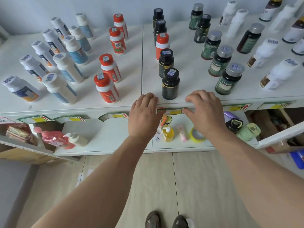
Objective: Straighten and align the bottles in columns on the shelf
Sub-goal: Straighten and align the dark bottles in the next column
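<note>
On the white shelf (194, 74) bottles stand in columns running away from me. A column of black bottles has its nearest one (170, 84) at the front edge, with one red-capped bottle (162, 45) standing among them. Left of it are the red-capped bottles (106, 88) and two columns of white bottles (59, 88). Right of it stand green bottles with silver caps (227, 79) and white bottles (278, 74). My left hand (144, 112) and right hand (204, 110) rest at the shelf's front edge on either side of the nearest black bottle, fingers relaxed, holding nothing.
Price labels (171, 111) line the shelf's front edge. A lower shelf (105, 137) holds a yellow pump bottle (167, 134), a pink tube (182, 132), a tape roll (196, 135), a pink refill pouch (55, 139) and a green container (249, 130). Tiled floor and my shoes lie below.
</note>
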`<state>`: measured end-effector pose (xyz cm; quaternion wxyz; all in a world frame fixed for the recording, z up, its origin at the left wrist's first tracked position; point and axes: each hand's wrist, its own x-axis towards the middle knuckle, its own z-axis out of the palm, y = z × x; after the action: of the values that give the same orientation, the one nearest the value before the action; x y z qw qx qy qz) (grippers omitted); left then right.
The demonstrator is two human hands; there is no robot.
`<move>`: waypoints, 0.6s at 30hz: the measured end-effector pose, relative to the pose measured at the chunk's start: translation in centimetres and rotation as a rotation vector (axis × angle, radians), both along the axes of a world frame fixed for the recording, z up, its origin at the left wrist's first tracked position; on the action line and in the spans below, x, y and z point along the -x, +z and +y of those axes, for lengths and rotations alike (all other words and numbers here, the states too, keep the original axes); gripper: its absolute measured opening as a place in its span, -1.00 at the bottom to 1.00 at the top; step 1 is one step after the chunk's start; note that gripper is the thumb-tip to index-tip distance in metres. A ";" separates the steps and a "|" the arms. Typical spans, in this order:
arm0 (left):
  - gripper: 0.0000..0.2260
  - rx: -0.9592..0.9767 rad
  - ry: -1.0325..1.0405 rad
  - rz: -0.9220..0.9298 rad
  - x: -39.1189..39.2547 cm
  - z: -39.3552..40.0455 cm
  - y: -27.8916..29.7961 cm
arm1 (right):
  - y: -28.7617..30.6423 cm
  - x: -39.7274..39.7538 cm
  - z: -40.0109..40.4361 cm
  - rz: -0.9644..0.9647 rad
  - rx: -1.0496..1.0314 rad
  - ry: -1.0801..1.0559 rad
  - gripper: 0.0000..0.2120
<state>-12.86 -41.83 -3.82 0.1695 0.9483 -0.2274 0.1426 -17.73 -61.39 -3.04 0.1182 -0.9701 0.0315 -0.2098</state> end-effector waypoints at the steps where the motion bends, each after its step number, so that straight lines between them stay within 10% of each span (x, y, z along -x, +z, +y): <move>1: -0.61 0.003 0.000 0.003 0.0 -0.1 0.0 | 0.0 0.0 0.0 0.000 0.003 -0.002 -0.70; 12: -0.62 0.045 0.028 0.157 0.2 -0.2 1.1 | 1.3 0.1 0.0 0.188 -0.035 -0.001 -0.71; 18: -0.45 0.162 0.088 0.427 -0.6 -1.2 3.8 | 6.3 -1.2 0.0 0.231 -0.395 0.025 -0.52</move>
<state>-12.29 -43.07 -0.05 0.2830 0.9492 -0.1327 -0.0361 -16.50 -61.42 3.31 0.3040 -0.9460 0.0735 -0.0854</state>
